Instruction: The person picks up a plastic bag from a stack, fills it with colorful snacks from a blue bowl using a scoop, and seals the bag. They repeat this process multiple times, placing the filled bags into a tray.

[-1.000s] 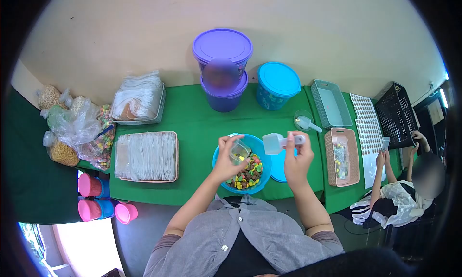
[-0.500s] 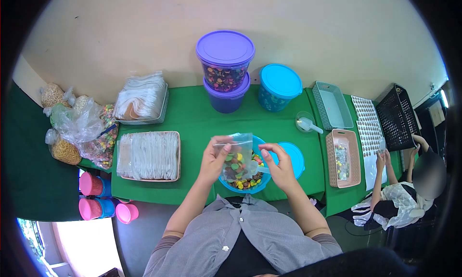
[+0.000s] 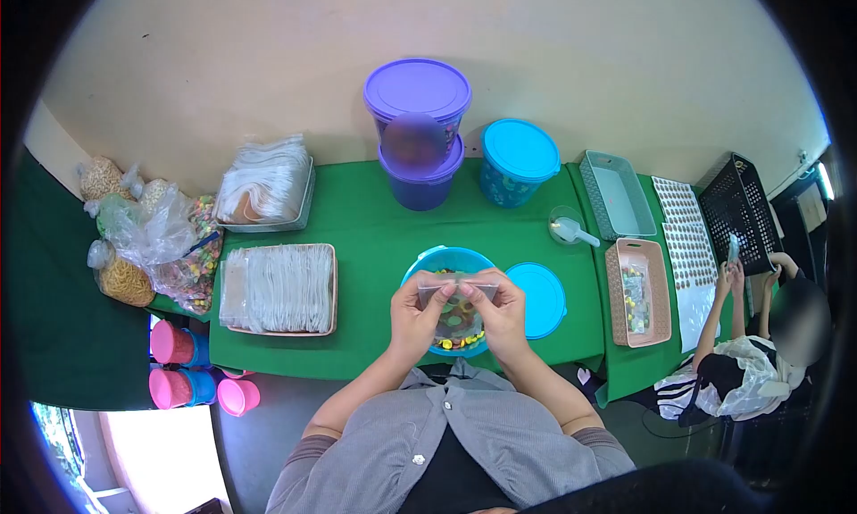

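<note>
Watching from my end, I start at the left: the stack of flat bags (image 3: 277, 289) stands well apart from the hands. Next, the left hand (image 3: 414, 314) pinches the top edge of a clear bag (image 3: 458, 317) under its thumb. I see that bag squarely between the hands, above the blue bowl (image 3: 421, 263), its top edge running left to right. The right hand (image 3: 502, 314) pinches the other end, so neither is nearer. Beyond it lies the blue lid (image 3: 538, 300)

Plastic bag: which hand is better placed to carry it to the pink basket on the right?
The right hand, probably: it shares the grip on the plastic bag with the left hand, but is nearer the pink basket.
</note>
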Available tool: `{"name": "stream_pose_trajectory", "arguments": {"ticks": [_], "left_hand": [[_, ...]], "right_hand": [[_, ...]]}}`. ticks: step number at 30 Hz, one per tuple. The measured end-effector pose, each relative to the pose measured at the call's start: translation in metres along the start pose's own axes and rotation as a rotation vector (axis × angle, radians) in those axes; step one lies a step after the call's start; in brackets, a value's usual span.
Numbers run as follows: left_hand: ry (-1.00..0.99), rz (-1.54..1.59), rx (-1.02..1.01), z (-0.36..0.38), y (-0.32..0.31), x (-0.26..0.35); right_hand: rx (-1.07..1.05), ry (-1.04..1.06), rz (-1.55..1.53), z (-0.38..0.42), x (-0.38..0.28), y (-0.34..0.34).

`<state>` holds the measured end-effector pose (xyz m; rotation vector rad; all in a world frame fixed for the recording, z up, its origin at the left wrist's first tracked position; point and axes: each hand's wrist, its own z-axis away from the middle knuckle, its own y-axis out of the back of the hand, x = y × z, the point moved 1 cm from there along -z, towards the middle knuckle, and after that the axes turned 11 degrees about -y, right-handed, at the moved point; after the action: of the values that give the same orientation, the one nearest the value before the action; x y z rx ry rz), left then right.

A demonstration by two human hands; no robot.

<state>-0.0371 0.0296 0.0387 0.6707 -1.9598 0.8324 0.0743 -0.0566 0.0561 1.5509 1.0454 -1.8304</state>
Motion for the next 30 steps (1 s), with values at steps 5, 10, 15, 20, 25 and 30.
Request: {"name": "stream_pose_trajectory", "arguments": {"ticks": [5,10,15,20,25,30], "left_hand": [[-0.001,-0.012,0.02,0.002,0.001,0.01],[0.041,-0.084,-0.041,-0.001,0.014,0.006],[-0.194,-0.283,-0.18,0.009,0.013,0.004],[0.087,-0.019,-0.079,0.032,-0.01,0.003],[0.134,-0.076,-0.181,0.04,-0.013,0.003],[0.135,-0.121,-0.283,0.047,-0.026,-0.003]], "right_hand": [[-0.021,0.078,0.228,0.005,-0.01,0.008],[0.012,0.071,0.271,0.005,-0.012,0.015],[0.153,0.354,0.676,0.019,-0.01,0.013],[0.259,0.434,0.669,0.032,-0.004,-0.013],[0.19,0.079,0.067,0.033,0.011,0.014],[0.073,-0.105,-0.052,0.045,0.02,0.044]]}}
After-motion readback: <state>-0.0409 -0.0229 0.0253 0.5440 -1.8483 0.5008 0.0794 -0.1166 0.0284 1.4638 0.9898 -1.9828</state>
